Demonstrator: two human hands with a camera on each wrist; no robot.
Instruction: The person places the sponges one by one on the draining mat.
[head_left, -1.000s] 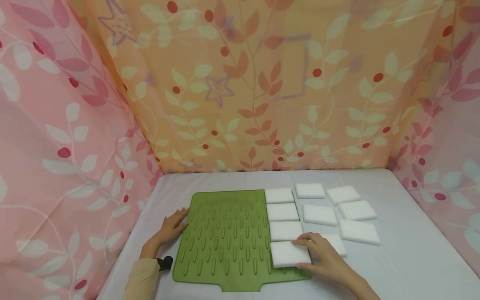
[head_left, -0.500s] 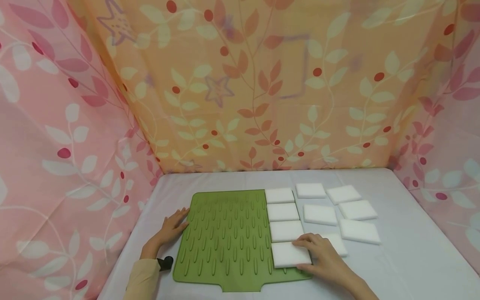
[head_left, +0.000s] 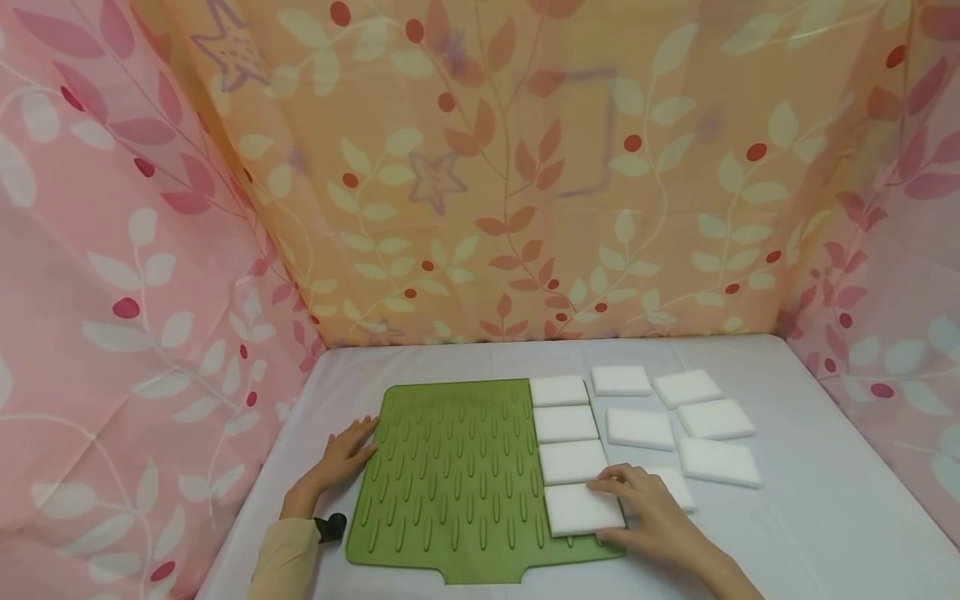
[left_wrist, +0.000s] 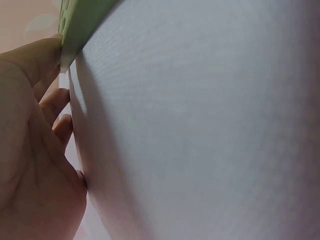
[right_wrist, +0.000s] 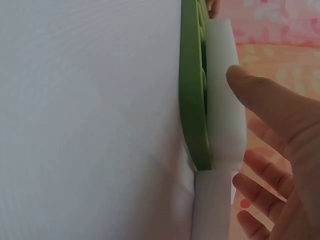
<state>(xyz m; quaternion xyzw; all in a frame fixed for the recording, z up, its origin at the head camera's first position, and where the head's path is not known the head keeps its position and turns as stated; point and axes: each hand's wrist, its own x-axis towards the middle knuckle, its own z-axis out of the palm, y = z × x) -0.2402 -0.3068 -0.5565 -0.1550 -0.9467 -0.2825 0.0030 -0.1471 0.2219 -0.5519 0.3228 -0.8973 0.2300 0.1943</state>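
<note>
A green ridged mat [head_left: 450, 475] with a tab at its front edge lies on the table. Along its right side a column of white sponge blocks runs from back to front. My right hand [head_left: 660, 518] holds the nearest white sponge [head_left: 579, 512], thumb on its near long side and fingertips on its far side. In the right wrist view, the thumb presses that sponge [right_wrist: 225, 100] just over the mat's edge [right_wrist: 191, 95]. My left hand [head_left: 343, 458] rests along the mat's left edge, fingers extended; in the left wrist view its thumb touches the mat's rim [left_wrist: 82, 30].
Several more white sponges lie loose right of the mat, such as one at the back [head_left: 620, 381] and one farther right [head_left: 718, 462]. One sponge [head_left: 675, 487] is partly hidden behind my right hand. Flowered curtains [head_left: 480, 208] enclose the white table [head_left: 817, 533].
The front sponge has shifted slightly to the right under my right hand, in line with the column. My left hand and the mat have stayed still.
</note>
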